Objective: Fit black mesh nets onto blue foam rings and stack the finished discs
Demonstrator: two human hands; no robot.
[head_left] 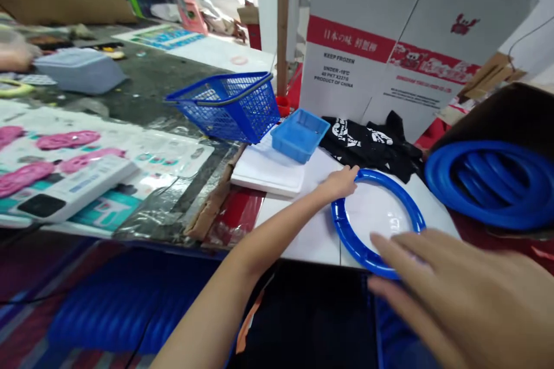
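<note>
Blue ring [346,230] lies flat on the white bench [311,242]; left hand [341,183] pinches its far edge, right hand [454,294] hovers open over its near edge, holding nothing

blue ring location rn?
Head view, right of centre: blue ring flat on the white board, left hand on its far rim, black cloth behind.

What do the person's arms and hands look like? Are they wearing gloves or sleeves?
No gloves and no sleeves show. The left hand and its forearm are bare right down to the picture's edge. The right hand is bare too, close to the camera and a bit blurry. No rings, watch or bracelets can be seen on either hand.
</note>
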